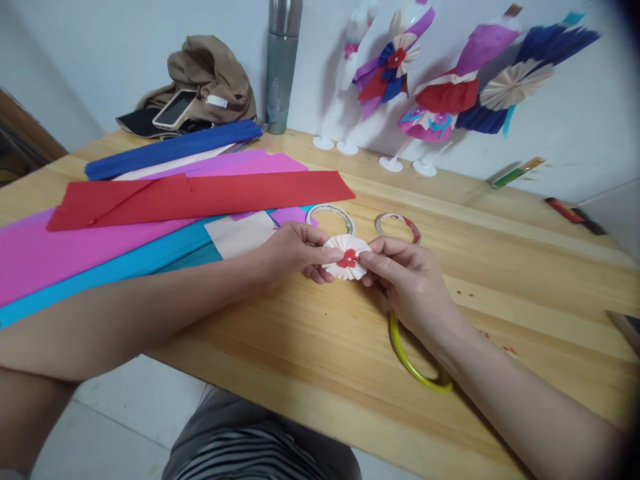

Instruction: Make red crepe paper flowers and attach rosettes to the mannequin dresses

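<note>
No legible text or labels anywhere

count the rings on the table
3: a white ring beyond the left hand, a red-marked ring beyond the right hand, and a yellow ring partly under the right wrist. Both hands pinch a fan. Paper sheets may hide more.

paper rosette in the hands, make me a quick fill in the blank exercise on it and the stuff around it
1. The left hand and right hand pinch a pleated rosette whose centre piece is coloured ____.
2. The phone lies on a bundle of cloth coloured ____.
3. Just beyond the rosette, the number of tape rings lying on the table is ____.
Missing words: red; brown; two.
</note>
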Action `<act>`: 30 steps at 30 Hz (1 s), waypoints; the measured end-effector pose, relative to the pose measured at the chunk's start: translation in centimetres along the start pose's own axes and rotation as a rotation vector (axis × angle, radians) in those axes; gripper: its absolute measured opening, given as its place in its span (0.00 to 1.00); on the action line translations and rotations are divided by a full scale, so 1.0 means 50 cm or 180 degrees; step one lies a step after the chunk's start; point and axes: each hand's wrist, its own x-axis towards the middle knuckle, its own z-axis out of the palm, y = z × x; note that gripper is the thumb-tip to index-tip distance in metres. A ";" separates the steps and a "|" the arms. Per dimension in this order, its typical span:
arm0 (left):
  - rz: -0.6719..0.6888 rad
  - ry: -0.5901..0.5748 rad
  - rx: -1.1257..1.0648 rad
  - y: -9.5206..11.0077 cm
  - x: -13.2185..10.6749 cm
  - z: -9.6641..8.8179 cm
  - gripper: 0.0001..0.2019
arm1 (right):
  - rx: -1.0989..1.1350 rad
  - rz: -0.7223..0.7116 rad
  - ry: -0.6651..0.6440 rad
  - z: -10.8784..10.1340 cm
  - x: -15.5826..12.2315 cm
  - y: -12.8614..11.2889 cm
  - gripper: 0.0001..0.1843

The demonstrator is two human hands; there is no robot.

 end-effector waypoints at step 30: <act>-0.0258 -0.0087 -0.0473 -0.004 0.000 -0.004 0.05 | -0.0084 -0.0472 0.0035 0.004 -0.003 0.009 0.05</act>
